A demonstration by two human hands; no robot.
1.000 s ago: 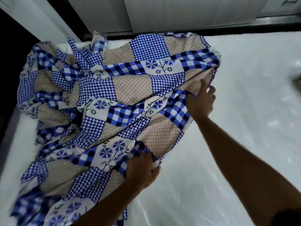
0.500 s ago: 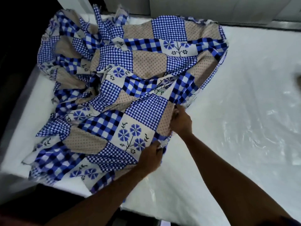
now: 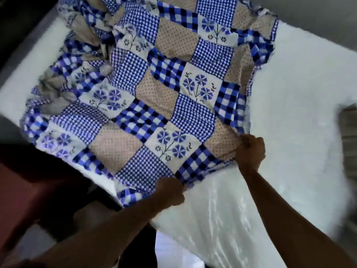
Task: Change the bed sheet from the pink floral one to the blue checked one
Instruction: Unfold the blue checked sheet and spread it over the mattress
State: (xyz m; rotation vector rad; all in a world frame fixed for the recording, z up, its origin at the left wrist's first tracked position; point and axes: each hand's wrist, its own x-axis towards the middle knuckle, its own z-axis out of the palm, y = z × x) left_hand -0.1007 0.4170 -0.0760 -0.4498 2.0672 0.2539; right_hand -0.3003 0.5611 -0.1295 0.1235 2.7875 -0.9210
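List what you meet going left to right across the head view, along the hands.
Dark reddish surface → left hand → right hand, both gripping the blue checked sheet → brownish striped thing at the right edge.

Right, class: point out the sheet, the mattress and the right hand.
sheet (image 3: 156, 95): head view, a dotted middle patch.
mattress (image 3: 299, 93): head view, bare white top.
right hand (image 3: 251, 149): head view, back of hand.

White mattress (image 3: 301, 80), glossy plastic wrinkling over its near end. At the mattress's right edge, a blurred beige striped thing (image 3: 350, 128). Off the mattress's near-left corner, a reddish-brown surface (image 3: 27, 182).
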